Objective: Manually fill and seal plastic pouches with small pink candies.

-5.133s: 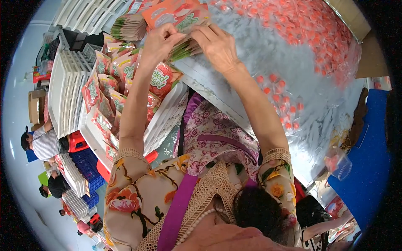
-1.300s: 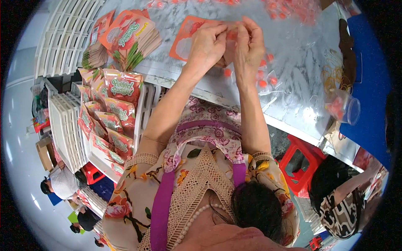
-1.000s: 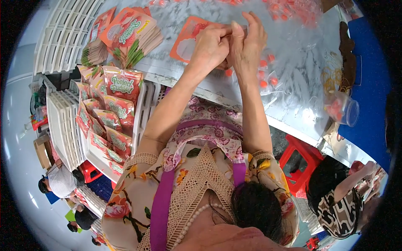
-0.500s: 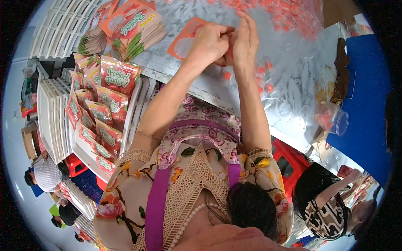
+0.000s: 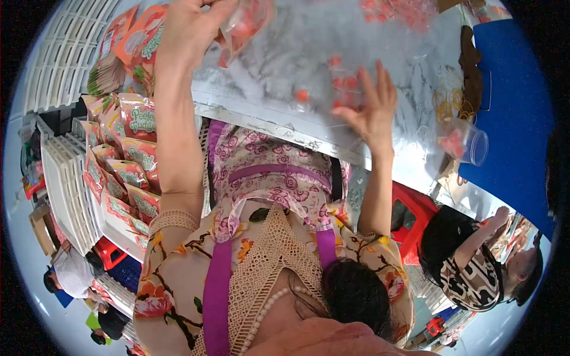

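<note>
My left hand (image 5: 199, 29) is at the far left of the table, its fingers closed on a red pouch (image 5: 246, 26) with a clear part. The pouch hangs to the right of the fingers, slightly blurred, its top cut off by the picture's edge. My right hand (image 5: 374, 113) is spread over the table top. Beside its thumb and fingertips lie several small red candies in clear wrappers (image 5: 345, 83). Another wrapped red candy (image 5: 302, 95) sits apart, nearer the table's front edge. I cannot tell whether the fingertips touch the candies.
A heap of wrapped red candies (image 5: 401, 13) lies at the back. Stacked flat pouches (image 5: 139, 44) are at the far left, above a white crate (image 5: 113, 228) of filled pouches (image 5: 141, 154). A clear plastic cup (image 5: 474, 146) lies tipped at right, near yellow rubber bands (image 5: 448, 107). Other people work behind.
My hands, close together before, are apart. The left has moved left with the pouch, which was lying on the table. The right has come down toward the loose candies and spread its fingers.
</note>
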`<state>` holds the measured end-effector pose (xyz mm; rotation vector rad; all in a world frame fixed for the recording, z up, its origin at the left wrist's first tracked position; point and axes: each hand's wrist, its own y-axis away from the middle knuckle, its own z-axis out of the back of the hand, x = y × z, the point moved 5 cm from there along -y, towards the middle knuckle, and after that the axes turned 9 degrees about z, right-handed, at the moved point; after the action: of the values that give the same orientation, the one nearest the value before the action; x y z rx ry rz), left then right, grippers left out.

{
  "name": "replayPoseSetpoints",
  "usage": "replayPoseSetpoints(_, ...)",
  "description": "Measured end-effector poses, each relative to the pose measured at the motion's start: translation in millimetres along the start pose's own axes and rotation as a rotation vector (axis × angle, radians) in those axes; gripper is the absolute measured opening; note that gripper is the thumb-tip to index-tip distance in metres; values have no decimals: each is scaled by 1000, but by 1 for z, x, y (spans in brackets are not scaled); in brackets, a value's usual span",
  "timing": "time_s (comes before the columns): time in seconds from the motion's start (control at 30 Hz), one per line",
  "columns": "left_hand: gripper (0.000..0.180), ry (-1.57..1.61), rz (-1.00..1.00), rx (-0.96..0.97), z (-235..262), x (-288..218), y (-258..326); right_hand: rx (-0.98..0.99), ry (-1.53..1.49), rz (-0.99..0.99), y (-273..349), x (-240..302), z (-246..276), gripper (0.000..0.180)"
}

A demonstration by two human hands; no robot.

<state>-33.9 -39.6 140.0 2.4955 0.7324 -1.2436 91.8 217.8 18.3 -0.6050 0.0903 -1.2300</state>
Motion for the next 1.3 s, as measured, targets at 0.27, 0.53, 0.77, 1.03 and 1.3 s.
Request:
replayPoseSetpoints(0.27, 33, -691, 45, -745, 48, 26, 2, 89, -21, 119, -28, 1, -45, 77)
replayPoseSetpoints(0.53, 31, -665, -73, -722, 41, 34, -1, -250, -149, 100, -20, -11, -42, 16)
replayPoseSetpoints(0.77, 27, -692, -22, -804, 7, 52, -29, -956, -1406, -774, -90, -8, 6, 13)
replayPoseSetpoints(1.03, 31, -671, 9, -797, 16, 57, -46, -794, -1387, -990, -131, 50, -6, 17)
replayPoseSetpoints(1.3, 36, -739, 30, -846, 21, 54, -50, -933, -1486, -554, -128, 44, -19, 26)
